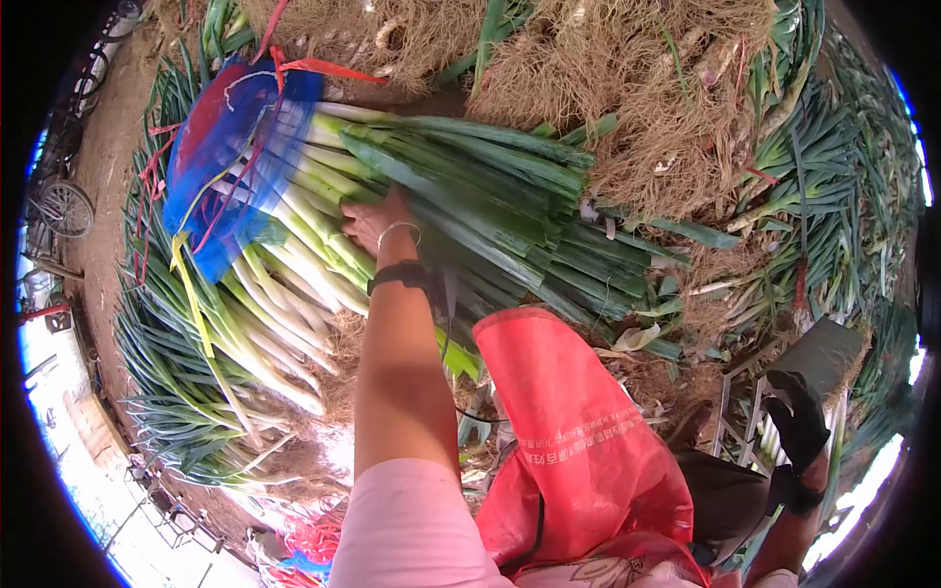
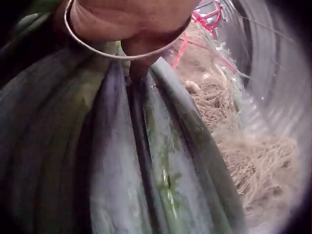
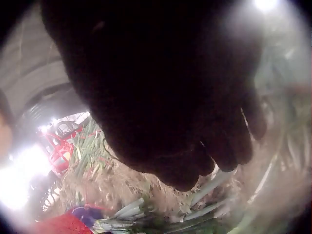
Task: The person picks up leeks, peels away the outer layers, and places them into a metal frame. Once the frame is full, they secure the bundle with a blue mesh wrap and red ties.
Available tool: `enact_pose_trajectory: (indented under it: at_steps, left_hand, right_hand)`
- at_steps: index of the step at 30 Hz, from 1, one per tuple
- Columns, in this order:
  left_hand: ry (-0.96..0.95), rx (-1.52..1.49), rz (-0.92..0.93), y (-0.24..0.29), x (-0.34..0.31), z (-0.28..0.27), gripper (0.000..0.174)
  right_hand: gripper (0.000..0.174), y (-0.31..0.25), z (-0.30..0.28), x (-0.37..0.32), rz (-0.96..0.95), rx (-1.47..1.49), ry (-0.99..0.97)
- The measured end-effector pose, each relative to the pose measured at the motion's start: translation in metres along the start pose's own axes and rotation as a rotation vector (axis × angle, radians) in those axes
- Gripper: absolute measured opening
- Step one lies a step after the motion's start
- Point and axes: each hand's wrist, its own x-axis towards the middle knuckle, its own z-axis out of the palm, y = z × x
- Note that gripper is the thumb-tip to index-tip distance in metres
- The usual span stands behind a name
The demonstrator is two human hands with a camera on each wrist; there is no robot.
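Observation:
A bunch of large green onions (image 1: 470, 186) lies across the pile, white stalks to the left and dark leaves to the right. My bare left hand (image 1: 380, 223), with a bracelet at the wrist, grips the bunch where white turns green. In the left wrist view, a finger (image 2: 141, 68) of it dips between thick leaves (image 2: 170, 161). A blue plastic sheet (image 1: 230, 167) with red and yellow ties covers the white ends. Away at the lower right hangs my dark-gloved right hand (image 1: 799, 421), its fingers loose with nothing between them; the right wrist view has it dark against the light.
Dry, tangled roots (image 1: 647, 108) heap up beyond the bunch. More green onions (image 1: 186, 363) spread at the left and others (image 1: 833, 186) at the right. A red apron (image 1: 588, 431) covers my lap. Beside my right hand stands a metal-legged stool (image 1: 818, 358). A bicycle wheel (image 1: 66, 209) shows far left.

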Motion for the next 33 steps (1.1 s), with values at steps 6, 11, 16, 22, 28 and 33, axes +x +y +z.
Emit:
enact_pose_trajectory:
  at_steps: [6,11,16,22,28,33]
  left_hand:
    - [0.15,-0.014,-0.148,0.004,0.058,0.018,0.095]
    - [0.035,-0.022,-0.134,-0.006,0.089,0.001,0.109]
    - [-0.061,0.019,-0.165,-0.012,0.108,0.001,0.12]
    - [-0.18,-0.16,-0.215,-0.019,0.102,-0.005,0.118]
    - [-0.447,-0.503,-0.074,-0.045,0.103,-0.019,0.082]
    - [-0.5,-0.921,-0.01,-0.084,0.045,-0.004,0.055]
  right_hand:
    - [0.037,0.012,0.0,-0.001,-0.007,-0.022,0.011]
    - [0.037,0.035,0.013,-0.004,0.034,-0.054,0.07]
    - [0.035,0.022,0.017,0.013,0.039,-0.034,0.01]
    - [0.034,0.019,0.017,0.021,0.034,-0.048,-0.025]
    - [0.031,0.012,0.014,0.022,0.02,-0.03,-0.068]
    - [0.033,0.014,0.021,0.03,0.044,-0.108,-0.081]
